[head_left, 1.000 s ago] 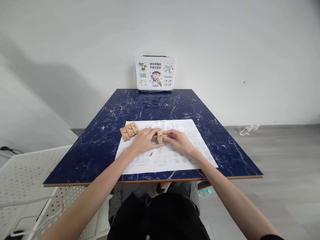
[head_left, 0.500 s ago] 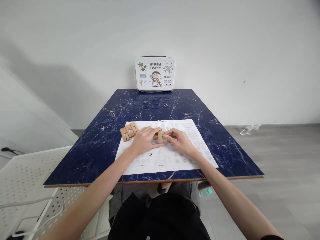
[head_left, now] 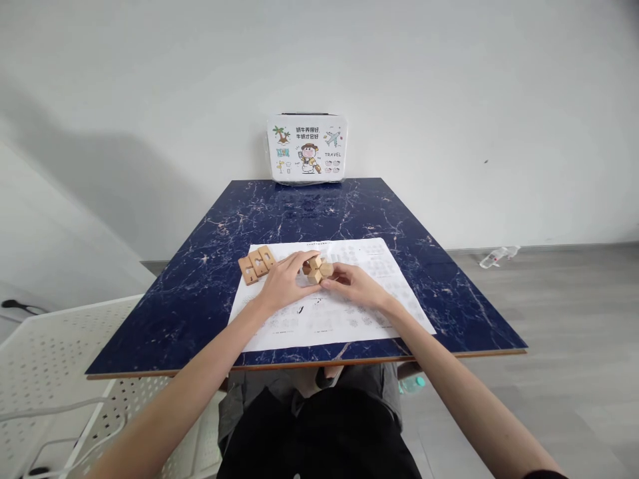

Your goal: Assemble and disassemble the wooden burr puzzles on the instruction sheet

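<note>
My left hand [head_left: 283, 283] and my right hand [head_left: 353, 285] meet over a white printed sheet [head_left: 329, 313] on the dark blue marble table [head_left: 210, 279]. Between their fingertips sits a small cluster of joined wooden puzzle pieces [head_left: 316, 269], which both hands grip, the left from the left side, the right from the right and below. Three loose wooden notched blocks [head_left: 256, 262] lie side by side at the sheet's upper left corner, just left of my left hand.
A white case with cartoon travel pictures [head_left: 307, 148] stands at the table's far edge against the wall. A white perforated chair or rack [head_left: 44, 372] stands at my left. A plastic bottle [head_left: 496, 256] lies on the grey floor at right.
The wooden cluster has been turned between my fingers and now shows angled faces. Both hands have shifted slightly, still closed on it. The three loose blocks have not moved.
</note>
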Demonstrator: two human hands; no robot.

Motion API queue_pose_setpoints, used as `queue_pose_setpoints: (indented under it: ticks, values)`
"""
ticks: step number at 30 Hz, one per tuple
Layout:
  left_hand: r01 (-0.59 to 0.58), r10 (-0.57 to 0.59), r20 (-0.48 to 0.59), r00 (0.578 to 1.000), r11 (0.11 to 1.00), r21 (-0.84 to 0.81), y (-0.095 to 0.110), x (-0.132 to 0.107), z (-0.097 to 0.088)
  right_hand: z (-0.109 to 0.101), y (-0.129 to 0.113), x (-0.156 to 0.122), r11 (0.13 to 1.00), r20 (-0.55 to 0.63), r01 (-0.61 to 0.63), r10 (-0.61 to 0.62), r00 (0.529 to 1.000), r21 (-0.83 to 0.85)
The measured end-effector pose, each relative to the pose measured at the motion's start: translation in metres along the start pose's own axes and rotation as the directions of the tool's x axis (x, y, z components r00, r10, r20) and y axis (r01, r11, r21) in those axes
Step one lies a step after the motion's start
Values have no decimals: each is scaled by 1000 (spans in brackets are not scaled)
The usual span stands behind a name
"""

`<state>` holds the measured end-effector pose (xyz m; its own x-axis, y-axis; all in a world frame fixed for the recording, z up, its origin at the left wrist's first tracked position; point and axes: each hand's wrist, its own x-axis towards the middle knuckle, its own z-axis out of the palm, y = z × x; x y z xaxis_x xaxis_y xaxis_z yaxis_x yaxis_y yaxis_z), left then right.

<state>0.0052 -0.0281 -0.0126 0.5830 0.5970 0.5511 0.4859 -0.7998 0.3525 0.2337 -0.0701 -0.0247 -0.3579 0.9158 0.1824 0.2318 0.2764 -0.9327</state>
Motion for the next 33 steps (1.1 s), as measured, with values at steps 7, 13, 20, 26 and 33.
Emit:
queue_pose_setpoints:
  ticks: [7, 13, 20, 26, 33]
  values:
    - [37, -21, 73, 997, 976, -214, 6, 9, -2, -3, 7, 1, 999, 0, 9, -9, 1000, 51]
    - [248, -165, 243, 956, 896, -369, 13, 11, -6, -8, 5, 0, 999, 71, -33, 32, 997, 16]
    - [253, -88, 310, 947, 800, -545, 19, 14, -11, -8, -2, -2, 966, 188, -89, 43, 981, 241]
    - [259, -97, 297, 950, 776, -575, 12, 14, -11, -7, -7, -4, 959, 204, -91, 36, 978, 270]
    - [345, -211, 294, 932, 760, -550, 11, 13, -6, -3, -1, -1, 974, 50, -44, 34, 998, 221]
